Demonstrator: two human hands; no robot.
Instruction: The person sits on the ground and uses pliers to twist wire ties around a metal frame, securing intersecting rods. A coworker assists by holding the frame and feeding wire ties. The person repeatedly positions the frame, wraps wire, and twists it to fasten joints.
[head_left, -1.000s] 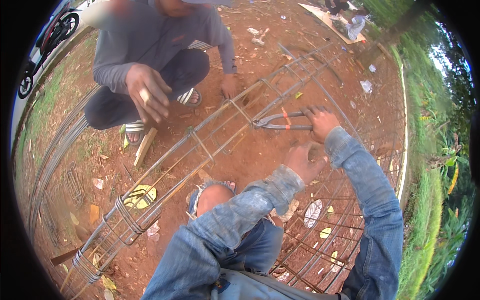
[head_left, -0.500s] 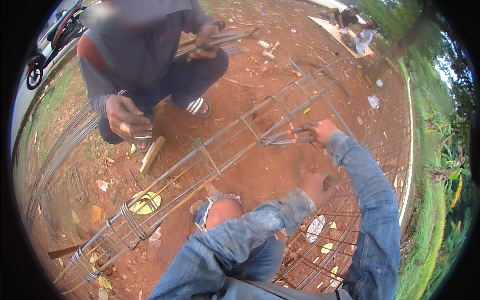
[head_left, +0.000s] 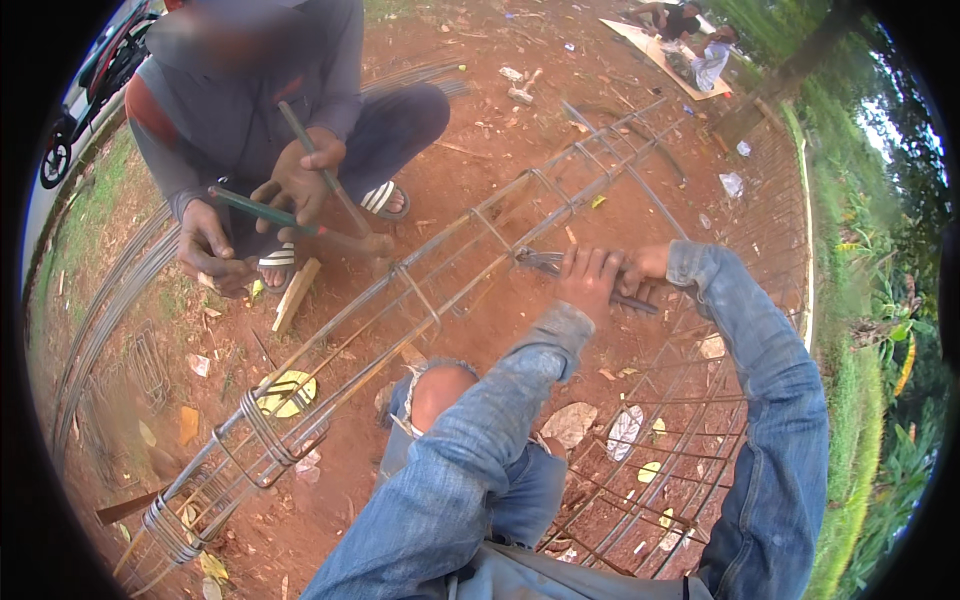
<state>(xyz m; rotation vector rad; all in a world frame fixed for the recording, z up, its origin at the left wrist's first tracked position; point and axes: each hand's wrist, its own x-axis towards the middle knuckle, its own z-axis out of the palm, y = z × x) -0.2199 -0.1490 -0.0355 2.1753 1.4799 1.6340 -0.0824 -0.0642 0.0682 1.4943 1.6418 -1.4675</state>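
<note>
We're gripping the pincers (head_left: 541, 261) with our left hand (head_left: 588, 286) and right hand (head_left: 648, 270), tip's sitting right by the rebar cage (head_left: 418, 297), co-worker's (head_left: 250, 100) holding a green-handled tool (head_left: 262, 210) opposite.

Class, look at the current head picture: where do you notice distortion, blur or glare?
Head view: the long white edging strip bows toward the right rim; head view: the head of the crouching grey-clad person is smeared, while the left hand, right hand and grey metal pincers look clearer; head view: pale sky glares through dark green foliage, upper right.
</note>
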